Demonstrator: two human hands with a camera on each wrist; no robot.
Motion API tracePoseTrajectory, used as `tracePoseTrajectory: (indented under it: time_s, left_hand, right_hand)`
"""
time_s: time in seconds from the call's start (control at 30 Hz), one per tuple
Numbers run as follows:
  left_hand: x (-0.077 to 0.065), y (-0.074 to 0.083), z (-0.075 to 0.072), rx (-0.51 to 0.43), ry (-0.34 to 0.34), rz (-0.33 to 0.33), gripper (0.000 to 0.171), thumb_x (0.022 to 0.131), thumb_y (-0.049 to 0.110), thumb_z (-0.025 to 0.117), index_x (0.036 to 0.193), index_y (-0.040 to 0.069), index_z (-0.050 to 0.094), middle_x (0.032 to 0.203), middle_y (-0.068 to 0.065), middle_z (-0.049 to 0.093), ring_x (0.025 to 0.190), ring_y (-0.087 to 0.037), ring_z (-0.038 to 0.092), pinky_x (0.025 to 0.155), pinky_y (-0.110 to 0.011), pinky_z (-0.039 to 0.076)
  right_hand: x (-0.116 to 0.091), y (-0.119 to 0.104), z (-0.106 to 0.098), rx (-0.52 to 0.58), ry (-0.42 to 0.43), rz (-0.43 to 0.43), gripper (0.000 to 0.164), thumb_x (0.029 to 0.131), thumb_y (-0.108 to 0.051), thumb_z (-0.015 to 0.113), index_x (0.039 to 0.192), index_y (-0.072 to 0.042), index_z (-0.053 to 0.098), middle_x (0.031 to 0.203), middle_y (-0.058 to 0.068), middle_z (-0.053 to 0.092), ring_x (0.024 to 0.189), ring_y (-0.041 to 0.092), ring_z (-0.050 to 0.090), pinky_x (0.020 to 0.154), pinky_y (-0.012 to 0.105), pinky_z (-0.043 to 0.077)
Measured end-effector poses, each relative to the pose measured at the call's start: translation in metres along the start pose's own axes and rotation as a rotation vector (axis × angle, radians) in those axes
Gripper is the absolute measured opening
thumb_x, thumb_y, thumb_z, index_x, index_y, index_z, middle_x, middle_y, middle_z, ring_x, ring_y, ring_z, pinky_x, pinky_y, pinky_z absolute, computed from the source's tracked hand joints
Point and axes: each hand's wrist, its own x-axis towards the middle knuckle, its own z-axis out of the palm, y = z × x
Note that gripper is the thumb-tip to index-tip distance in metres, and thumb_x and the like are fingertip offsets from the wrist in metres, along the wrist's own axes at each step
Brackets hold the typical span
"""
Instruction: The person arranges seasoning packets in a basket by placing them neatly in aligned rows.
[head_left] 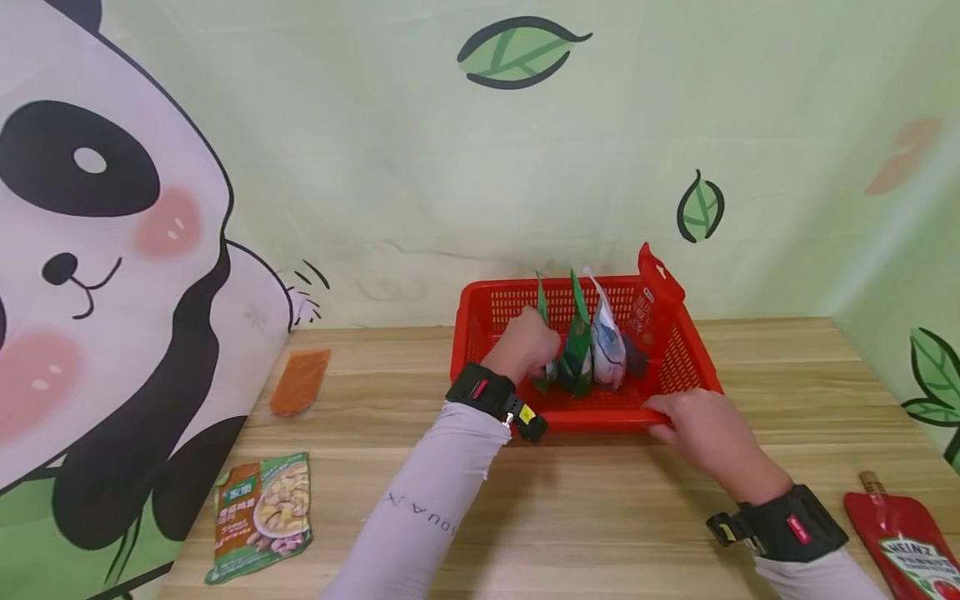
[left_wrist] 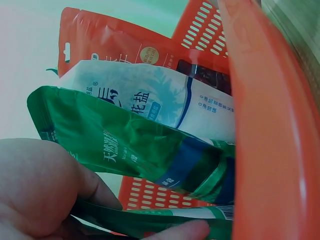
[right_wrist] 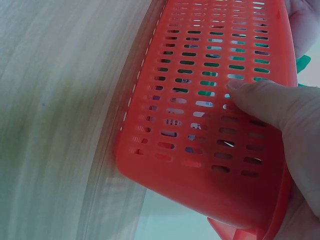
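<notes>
A red plastic basket (head_left: 592, 420) stands on the wooden table near the back wall. Inside it, my left hand (head_left: 527, 340) pinches the leftmost green packet (left_wrist: 145, 224) between thumb and fingers. Upright to its right are another green packet (head_left: 577, 350) with a blue band, a white and blue salt bag (head_left: 608, 354), and a red packet (head_left: 654, 312) with a hang hole at the right end. My right hand (head_left: 705, 429) grips the basket's front rim near the right corner, its thumb (right_wrist: 260, 100) lying on the slotted outer wall.
On the table's left lie a flat orange-brown packet (head_left: 300, 382) and, nearer, a green and brown food packet (head_left: 262, 517) with a bowl picture. A red Heinz ketchup pouch (head_left: 903, 542) lies at the front right. A printed cloth wall (head_left: 360, 167) rises behind the basket.
</notes>
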Motion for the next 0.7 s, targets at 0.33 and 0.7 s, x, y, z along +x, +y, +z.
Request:
tracePoseTrajectory:
  time_s: [0.33,0.7]
  left_hand:
    - [-0.0042,-0.0003,0.0002,-0.023,-0.038,0.006,0.025,0.101,0.015,0.063,0.121,0.002,0.057,0.103,-0.017,0.072,0.079,-0.029,0.074,0.085,-0.041,0.061]
    - [-0.0079,0.0004,-0.0032,-0.022,-0.08,0.017,0.025,0.101,0.014,0.063,0.121,0.0,0.061,0.114,-0.02,0.073,0.092,-0.034,0.076,0.093,-0.046,0.059]
  right_hand:
    - [0.0,0.0014,0.0021,0.007,0.006,0.005,0.024,0.079,-0.019,0.088,0.1,-0.012,0.08,0.084,0.002,0.076,0.071,0.016,0.065,0.073,0.043,0.061]
    - [0.0007,0.0032,0.0028,0.001,-0.005,0.005,0.028,0.078,-0.02,0.089,0.104,-0.011,0.08,0.087,0.005,0.078,0.074,0.019,0.069,0.077,0.047,0.061]
